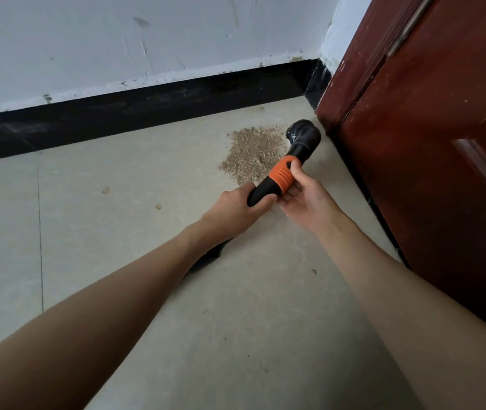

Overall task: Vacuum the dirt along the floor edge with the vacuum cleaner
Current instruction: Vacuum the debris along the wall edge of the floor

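A black vacuum nozzle with an orange collar points toward the room corner, its round brush head hovering at the right edge of a pile of sandy dirt on the tiled floor. My left hand grips the black tube just behind the collar. My right hand holds the orange collar from below, thumb on top. The hose runs back under my left forearm and is mostly hidden.
A black baseboard runs along the white wall at the back. A dark red wooden door stands close on the right. A few stray crumbs lie on the beige tiles to the left.
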